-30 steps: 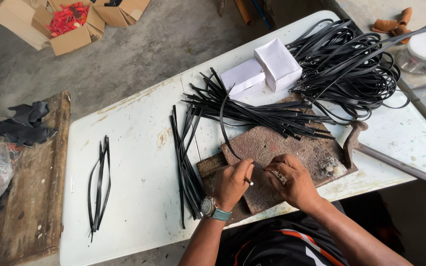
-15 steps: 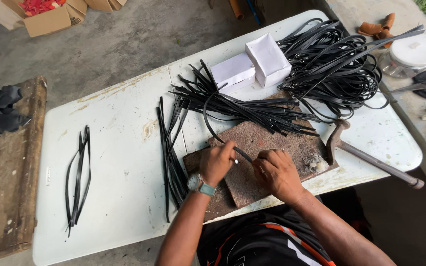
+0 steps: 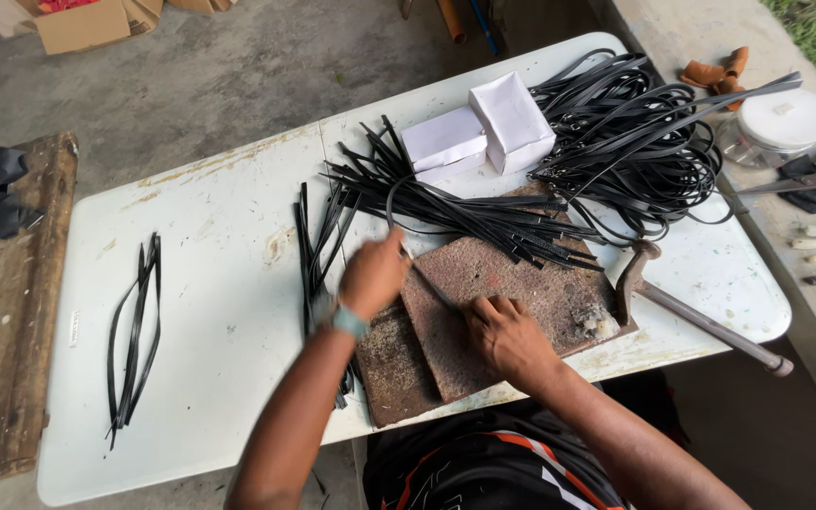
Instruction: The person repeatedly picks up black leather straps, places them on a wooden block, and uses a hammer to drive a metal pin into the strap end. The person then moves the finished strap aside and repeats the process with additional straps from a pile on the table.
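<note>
I see two white boxes [image 3: 479, 137] side by side at far edge of counter [image 3: 219, 217]; big tangle of black straps [image 3: 654, 142] just beside them; white lidded jar [image 3: 776, 127] on ledge; cardboard box [image 3: 82, 24] on floor; hammer [image 3: 691, 307] near right edge.

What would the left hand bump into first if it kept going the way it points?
The left hand points up the table. First in that line looks to be the loose pile of black straps, with the white boxes beyond. Depth is hard to judge, so it might pass above them.
</note>
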